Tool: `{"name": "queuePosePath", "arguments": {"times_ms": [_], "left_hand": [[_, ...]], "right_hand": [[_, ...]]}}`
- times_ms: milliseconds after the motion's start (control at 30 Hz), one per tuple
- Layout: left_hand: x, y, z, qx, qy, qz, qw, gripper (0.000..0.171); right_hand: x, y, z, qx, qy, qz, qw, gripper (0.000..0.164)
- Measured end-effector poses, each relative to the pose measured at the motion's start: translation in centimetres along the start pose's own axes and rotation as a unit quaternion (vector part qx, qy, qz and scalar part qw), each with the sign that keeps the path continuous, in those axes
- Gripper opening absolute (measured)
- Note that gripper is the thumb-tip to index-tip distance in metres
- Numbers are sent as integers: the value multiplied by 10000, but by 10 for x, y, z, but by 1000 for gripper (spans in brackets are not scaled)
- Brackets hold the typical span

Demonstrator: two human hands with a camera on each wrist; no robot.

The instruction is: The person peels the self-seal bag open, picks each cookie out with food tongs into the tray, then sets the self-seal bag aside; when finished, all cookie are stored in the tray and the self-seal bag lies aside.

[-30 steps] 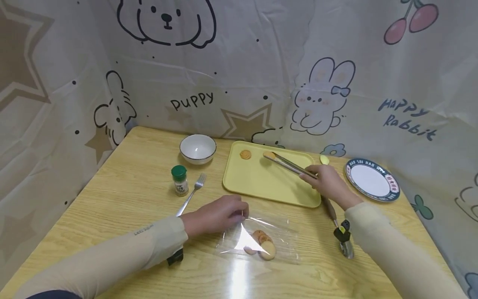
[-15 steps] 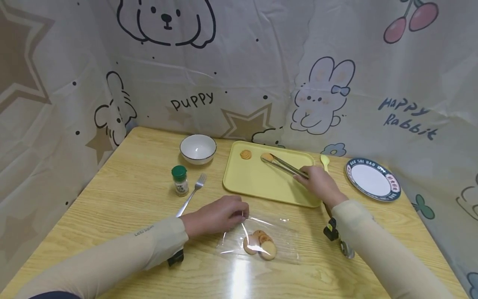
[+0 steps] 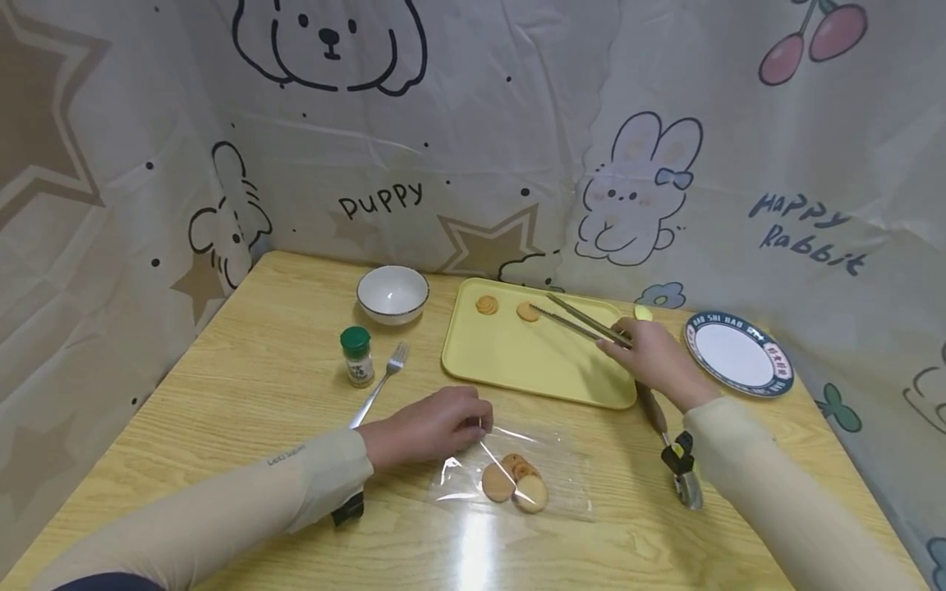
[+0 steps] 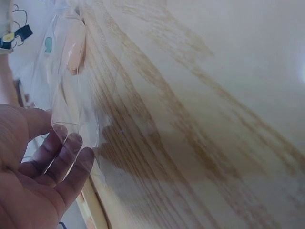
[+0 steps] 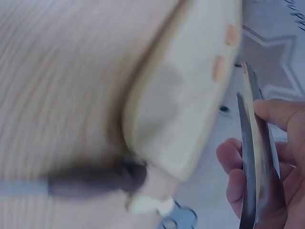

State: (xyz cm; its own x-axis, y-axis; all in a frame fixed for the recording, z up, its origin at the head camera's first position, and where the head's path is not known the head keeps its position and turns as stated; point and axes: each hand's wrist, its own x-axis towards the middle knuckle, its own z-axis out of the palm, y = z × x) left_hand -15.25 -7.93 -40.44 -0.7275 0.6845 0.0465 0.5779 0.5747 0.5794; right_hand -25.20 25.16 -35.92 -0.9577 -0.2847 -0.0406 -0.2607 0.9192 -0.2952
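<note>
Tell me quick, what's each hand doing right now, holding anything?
Left hand: holding the edge of the clear bag.
Right hand: holding the tongs, whose tips stand apart.

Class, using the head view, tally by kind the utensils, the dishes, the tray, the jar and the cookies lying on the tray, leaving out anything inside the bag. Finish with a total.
Utensils: 4 (tongs, fork, yellow spoon, dark-handled tool)
Dishes: 2 (bowl, plate)
Tray: 1
Jar: 1
Cookies on the tray: 2
Total: 10
</note>
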Motion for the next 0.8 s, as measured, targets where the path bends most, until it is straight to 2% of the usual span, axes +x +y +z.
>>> {"name": "queuePosePath", "arguments": {"times_ms": [200, 367, 500, 800], "left_hand": [[2, -2, 3, 80, -43, 6, 10000, 8], [5, -1, 3, 234, -32, 77, 9997, 8], [5, 0, 3, 227, -65, 39, 9997, 8], [5, -1, 4, 307, 93, 71, 9995, 6]], "right_hand": [[-38, 15, -31, 104, 127, -172, 9997, 51], [-76, 36, -46, 141, 393, -483, 9980, 41], [-107, 54, -49, 300, 405, -716, 9962, 29], [-161, 77, -45, 969, -148, -1042, 9897, 23]]}}
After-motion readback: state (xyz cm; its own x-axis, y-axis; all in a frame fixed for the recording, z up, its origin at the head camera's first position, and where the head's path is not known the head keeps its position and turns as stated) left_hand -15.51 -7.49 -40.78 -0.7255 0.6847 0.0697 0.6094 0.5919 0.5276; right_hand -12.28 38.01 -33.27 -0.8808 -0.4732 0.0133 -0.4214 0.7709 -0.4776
